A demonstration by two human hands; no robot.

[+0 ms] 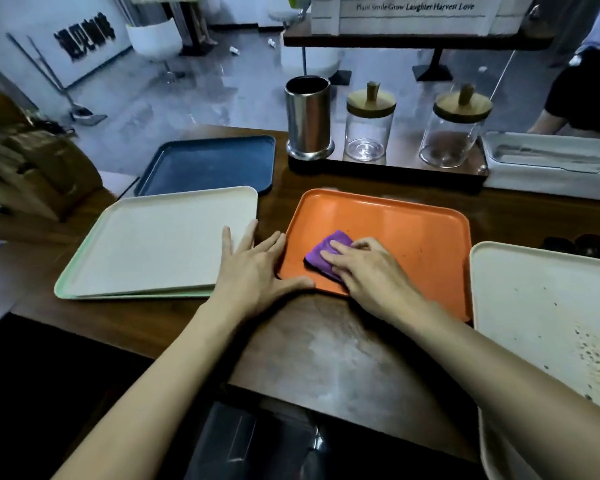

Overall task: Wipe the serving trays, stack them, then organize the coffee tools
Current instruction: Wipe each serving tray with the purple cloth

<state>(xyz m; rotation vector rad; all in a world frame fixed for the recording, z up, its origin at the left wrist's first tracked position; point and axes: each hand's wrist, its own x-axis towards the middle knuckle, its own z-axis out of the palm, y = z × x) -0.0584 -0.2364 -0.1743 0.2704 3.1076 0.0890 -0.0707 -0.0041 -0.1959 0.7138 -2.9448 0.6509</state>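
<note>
An orange tray (406,233) lies in the middle of the wooden counter. My right hand (368,268) presses a folded purple cloth (324,252) flat onto the tray's near left part, fingers straight. My left hand (253,268) lies spread on the counter against the tray's left rim, thumb along its near corner. Left of it a cream tray (153,247) sits on top of a pale green tray (63,289). A dark blue tray (208,164) lies behind them. At the right, a cream tray (534,299) carries brown crumbs and stains.
Behind the orange tray a dark stand (388,169) holds a steel cylinder (307,119) and two glass jars with wooden lids (369,126) (456,129). A white lidded box (551,168) sits far right. A person stands beyond it at the upper right.
</note>
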